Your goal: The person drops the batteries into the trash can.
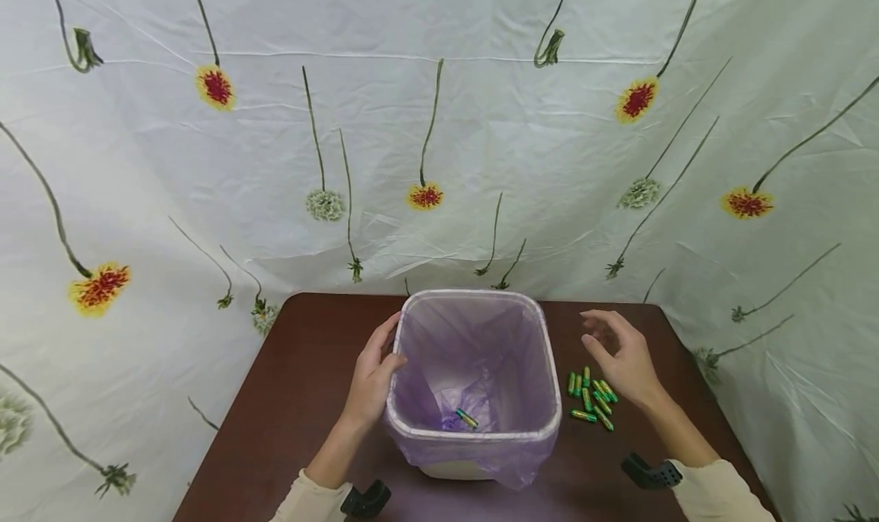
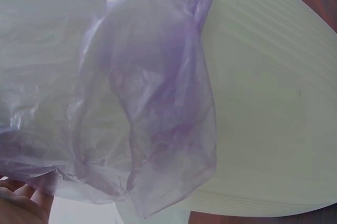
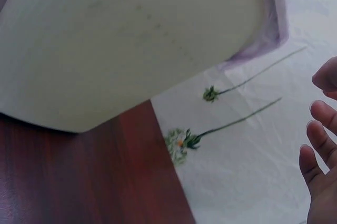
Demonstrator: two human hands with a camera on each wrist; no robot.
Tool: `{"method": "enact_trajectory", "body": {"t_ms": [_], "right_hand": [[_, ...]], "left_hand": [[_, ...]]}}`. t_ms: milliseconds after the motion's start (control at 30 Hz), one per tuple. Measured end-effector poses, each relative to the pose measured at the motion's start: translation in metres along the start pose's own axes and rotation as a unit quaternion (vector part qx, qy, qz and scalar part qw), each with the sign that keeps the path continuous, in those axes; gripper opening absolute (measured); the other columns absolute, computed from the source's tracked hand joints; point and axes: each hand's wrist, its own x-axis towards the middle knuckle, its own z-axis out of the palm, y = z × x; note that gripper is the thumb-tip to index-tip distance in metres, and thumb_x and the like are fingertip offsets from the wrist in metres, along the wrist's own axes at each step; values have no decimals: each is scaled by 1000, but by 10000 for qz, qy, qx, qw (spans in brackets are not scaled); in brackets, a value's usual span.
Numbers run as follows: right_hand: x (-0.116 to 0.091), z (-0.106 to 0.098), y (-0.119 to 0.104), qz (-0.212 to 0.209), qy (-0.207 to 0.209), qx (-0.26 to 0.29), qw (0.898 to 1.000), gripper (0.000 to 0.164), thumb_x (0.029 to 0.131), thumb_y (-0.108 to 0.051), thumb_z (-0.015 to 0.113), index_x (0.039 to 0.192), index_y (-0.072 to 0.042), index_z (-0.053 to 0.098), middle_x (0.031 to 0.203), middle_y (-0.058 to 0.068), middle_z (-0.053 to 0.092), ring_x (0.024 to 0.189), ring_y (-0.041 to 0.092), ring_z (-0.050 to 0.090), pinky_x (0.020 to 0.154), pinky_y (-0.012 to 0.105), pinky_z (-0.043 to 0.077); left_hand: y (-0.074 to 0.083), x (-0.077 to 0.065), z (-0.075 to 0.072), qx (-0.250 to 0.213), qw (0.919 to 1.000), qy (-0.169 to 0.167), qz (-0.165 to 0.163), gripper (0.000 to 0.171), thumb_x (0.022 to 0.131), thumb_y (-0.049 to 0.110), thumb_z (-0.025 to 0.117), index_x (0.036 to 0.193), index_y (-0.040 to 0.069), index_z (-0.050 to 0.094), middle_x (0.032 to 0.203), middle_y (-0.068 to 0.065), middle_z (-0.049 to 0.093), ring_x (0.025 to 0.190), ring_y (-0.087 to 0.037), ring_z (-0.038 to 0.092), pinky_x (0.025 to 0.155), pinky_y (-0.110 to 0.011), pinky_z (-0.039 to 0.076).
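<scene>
A pale waste bin (image 1: 456, 470) lined with a translucent purple bag (image 1: 481, 452) stands on the table. My left hand (image 1: 371, 377) holds the bin's left side, thumb over the rim and fingers along the outside; in the left wrist view its fingers (image 2: 39, 198) show at the bag's lower edge. One green-and-gold battery (image 1: 467, 418) lies on the bag inside the bin. My right hand (image 1: 628, 362) hovers to the right of the bin, fingers loosely bent, with nothing seen between them. Just below and left of that hand, several matching batteries (image 1: 587, 398) lie loose on the table.
The dark reddish-brown table (image 1: 302, 400) extends on both sides of the bin. A white cloth with printed flowers (image 1: 384, 125) hangs behind the table and along its sides. Black bands (image 1: 648, 472) are worn on both wrists.
</scene>
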Motion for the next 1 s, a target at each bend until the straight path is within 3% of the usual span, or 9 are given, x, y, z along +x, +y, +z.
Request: {"method": "enact_trajectory", "body": {"t_ms": [567,867,1000], "right_hand": [[-62,6,44,1002,-2,-221,9947,31,93,7,69,122,0,67,103,13,66,85,9,56,71,19,45],[-103,23,70,1618,112,-327,9862,27,92,7,69,118,-1,69,103,15,68,83,12,58,67,23,47],[-118,33,81,1790,375,-478,9820,26,89,9,70,114,1,71,100,11,67,80,13,58,63,23,46]], "left_hand": [[1,0,-1,-93,9999,19,-99,68,86,-12,49,153,-8,41,154,-24,44,140,-38,42,99,-19,42],[1,-1,-1,-37,10000,43,-55,67,86,-12,49,152,-8,42,153,-24,44,140,-38,42,100,-18,41],[0,-1,-1,-49,10000,23,-48,67,86,-12,49,153,-7,41,154,-24,43,141,-37,41,101,-18,40]]}}
